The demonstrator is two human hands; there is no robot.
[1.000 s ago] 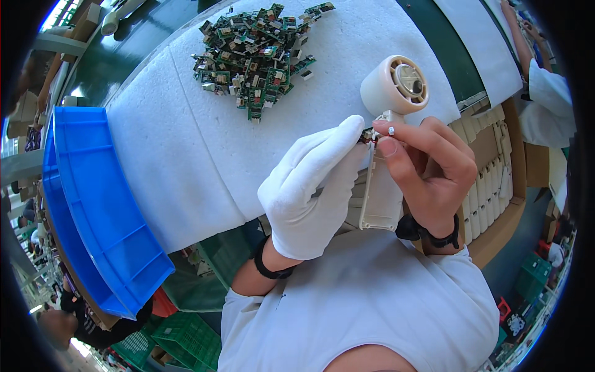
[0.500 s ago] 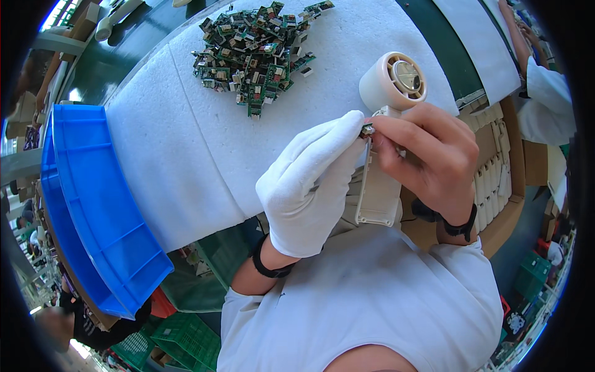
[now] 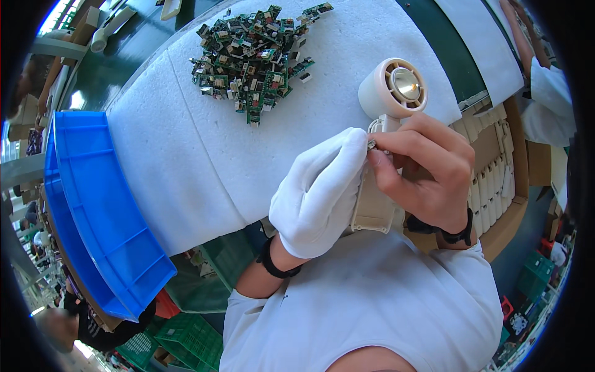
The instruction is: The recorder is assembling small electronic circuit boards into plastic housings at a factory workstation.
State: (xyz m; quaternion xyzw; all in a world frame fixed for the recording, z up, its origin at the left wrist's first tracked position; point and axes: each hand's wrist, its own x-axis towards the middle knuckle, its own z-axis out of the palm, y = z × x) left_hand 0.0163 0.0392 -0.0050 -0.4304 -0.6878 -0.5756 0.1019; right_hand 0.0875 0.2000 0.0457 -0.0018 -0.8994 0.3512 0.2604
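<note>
W/ L hand (image 3: 319, 195) (gloved) closed on handle shell (image 3: 374, 208), feel may be dulled & grip lost. Small part (image 3: 371, 144), pinched by R hand (image 3: 434, 166) near shell's upper end, may be dropped if rushed. Room's offered on foam sheet (image 3: 403, 37) past fan head (image 3: 387, 90); sheet's R edge is nearby, carton (image 3: 519, 161) set beyond.

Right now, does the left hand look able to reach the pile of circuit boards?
Probably yes: only the white sheet lies between the gloved left hand and the pile, though the hand seems busy with the fan.
</note>
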